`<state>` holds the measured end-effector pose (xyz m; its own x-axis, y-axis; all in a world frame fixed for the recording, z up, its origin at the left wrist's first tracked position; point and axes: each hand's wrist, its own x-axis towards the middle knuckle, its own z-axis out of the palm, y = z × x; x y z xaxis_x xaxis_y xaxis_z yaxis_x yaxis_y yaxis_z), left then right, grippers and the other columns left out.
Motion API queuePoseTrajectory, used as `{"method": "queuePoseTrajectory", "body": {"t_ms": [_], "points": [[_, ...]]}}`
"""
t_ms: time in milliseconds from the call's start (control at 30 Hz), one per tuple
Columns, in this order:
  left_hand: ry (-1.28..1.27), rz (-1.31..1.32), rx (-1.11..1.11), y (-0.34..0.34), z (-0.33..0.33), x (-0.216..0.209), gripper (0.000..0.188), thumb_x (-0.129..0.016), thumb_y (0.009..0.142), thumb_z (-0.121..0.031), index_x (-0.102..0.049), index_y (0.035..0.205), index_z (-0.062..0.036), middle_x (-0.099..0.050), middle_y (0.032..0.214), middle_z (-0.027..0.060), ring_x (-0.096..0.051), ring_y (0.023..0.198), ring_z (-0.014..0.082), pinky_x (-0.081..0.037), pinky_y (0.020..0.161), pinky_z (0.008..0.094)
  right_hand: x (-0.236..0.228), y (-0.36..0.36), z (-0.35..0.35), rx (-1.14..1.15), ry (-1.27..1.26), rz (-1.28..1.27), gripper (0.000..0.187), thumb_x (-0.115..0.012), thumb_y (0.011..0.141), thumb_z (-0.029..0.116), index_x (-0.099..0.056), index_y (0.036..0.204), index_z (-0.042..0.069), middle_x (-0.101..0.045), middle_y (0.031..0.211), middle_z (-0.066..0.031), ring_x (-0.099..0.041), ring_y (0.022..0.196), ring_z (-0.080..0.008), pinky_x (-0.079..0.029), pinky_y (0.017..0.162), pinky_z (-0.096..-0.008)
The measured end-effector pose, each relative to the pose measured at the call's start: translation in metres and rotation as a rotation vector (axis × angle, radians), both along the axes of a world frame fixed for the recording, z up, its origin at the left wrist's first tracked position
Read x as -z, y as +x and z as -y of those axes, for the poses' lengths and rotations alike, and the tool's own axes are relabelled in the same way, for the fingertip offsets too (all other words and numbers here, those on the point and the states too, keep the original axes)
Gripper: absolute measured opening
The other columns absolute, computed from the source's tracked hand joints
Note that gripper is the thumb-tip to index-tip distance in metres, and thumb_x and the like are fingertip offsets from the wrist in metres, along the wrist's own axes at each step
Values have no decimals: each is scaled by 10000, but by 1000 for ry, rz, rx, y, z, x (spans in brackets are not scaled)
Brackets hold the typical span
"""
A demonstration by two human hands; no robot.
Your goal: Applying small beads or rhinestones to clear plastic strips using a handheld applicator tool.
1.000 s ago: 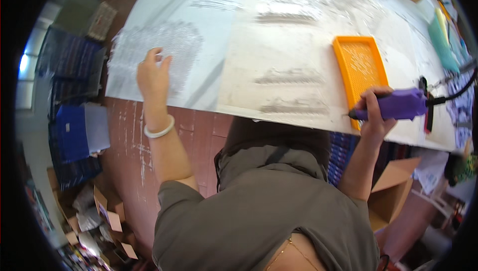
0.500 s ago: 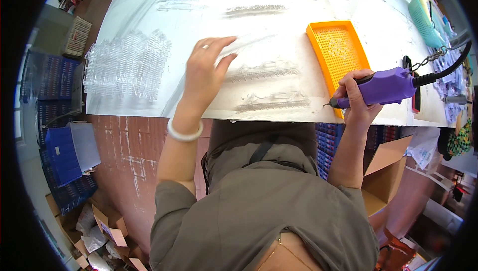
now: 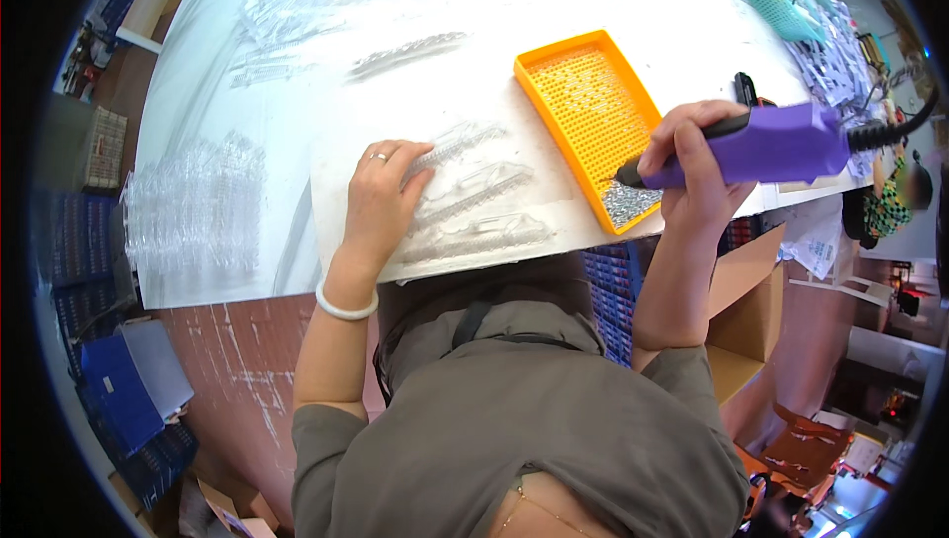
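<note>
My left hand [image 3: 381, 197], with a ring and a white bracelet, rests at the left end of a clear plastic strip [image 3: 465, 146]; that end lies between thumb and fingers. Two similar clear strips, a middle one [image 3: 479, 192] and a near one [image 3: 484, 237], lie side by side toward the table's front edge. My right hand [image 3: 697, 158] is wrapped round a purple electric screwdriver [image 3: 791, 146] with a black nose. Its tip points into the near end of a yellow perforated tray [image 3: 557, 128], over a heap of small silvery screws [image 3: 629, 204].
A pile of clear strips [image 3: 203, 207] covers the table's left side, with more clear pieces [image 3: 287, 4] farther back. A dark object [image 3: 745, 89] lies beyond the screwdriver. At the far right stands a teal basket [image 3: 776, 0]. A cardboard box [image 3: 746, 316] sits below the table edge.
The screwdriver has moved from beside the tray to over its screws. My left hand has brought a clear strip down beside the other two. The whole view has turned and shifted.
</note>
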<state>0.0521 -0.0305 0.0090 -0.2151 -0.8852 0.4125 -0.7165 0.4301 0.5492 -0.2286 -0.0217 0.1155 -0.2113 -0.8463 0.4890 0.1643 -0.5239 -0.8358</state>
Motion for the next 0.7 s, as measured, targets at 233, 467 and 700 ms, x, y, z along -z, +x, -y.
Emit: {"method": "queuePoseTrajectory", "body": {"t_ms": [233,467,700], "points": [[65,-150,-85,7,15,7,269,-698,786,20,-685,1048,-37,-667,1107,99,-618,1057,241,-526,877,328,1,-7,71,11,54,-29,102,-677,858,15,-655,953,-13,-695,809,-108,-650,603,-92,-502,520,-185],[78,-213,-44,5,20,13,233,-683,787,31,-703,1007,-45,-676,1089,73,-604,1056,253,-515,865,338,25,-4,96,-1,42,-52,61,-671,876,33,-641,914,-4,-681,790,-81,-658,620,-92,-506,540,-189],[78,-230,-53,4,21,12,242,-676,784,50,-703,1007,-38,-679,1071,72,-602,1049,248,-521,850,335,29,0,96,9,88,-78,68,-649,871,0,-642,937,-13,-668,834,-100,-625,606,-125,-489,581,-236]]}}
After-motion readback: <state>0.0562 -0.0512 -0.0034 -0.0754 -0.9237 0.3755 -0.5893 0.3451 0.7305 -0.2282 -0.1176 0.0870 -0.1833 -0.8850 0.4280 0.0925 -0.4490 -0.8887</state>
